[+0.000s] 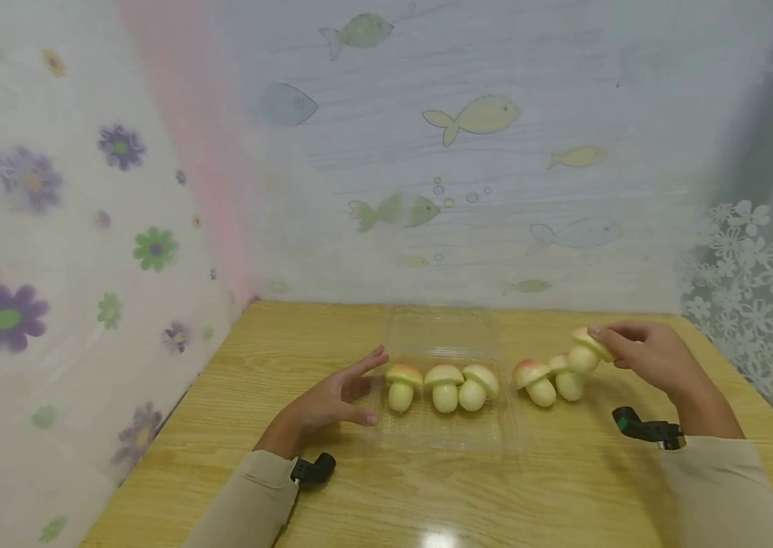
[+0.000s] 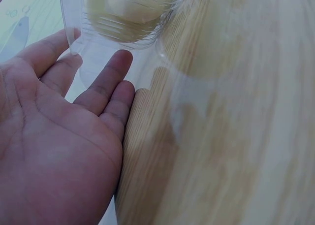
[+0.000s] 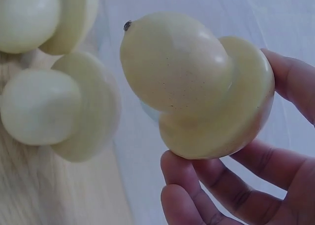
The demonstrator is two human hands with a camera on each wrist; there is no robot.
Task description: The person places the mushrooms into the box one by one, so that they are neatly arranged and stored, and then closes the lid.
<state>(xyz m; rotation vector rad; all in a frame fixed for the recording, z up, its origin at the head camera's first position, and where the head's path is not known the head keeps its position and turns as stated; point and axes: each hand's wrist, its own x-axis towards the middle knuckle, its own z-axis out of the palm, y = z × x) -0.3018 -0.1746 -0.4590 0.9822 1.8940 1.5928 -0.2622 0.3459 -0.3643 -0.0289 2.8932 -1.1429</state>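
Observation:
My right hand (image 1: 653, 359) pinches a pale yellow model mushroom (image 3: 177, 67) by its cap, raised over the right side of the table with its rounded stem outward. Two similar mushrooms (image 1: 535, 383) lie just below it on the table. At the centre stands a clear plastic clamshell box (image 1: 441, 435) with its lid (image 1: 439, 333) folded back. Three mushrooms (image 1: 444, 388) sit in a row inside, their caps tinged pink. My left hand (image 1: 327, 396) is at the box's left edge, fingers extended and spread. In the left wrist view the fingertips (image 2: 121, 60) are close to the clear wall; contact is unclear.
The wood-grain table (image 1: 386, 502) meets a fish-patterned covering (image 1: 386, 152) at the back. A flower-patterned covering (image 1: 71, 266) rises at the left, and white floral material (image 1: 763, 281) hangs at the right. Each wrist wears a black camera mount (image 1: 646, 428).

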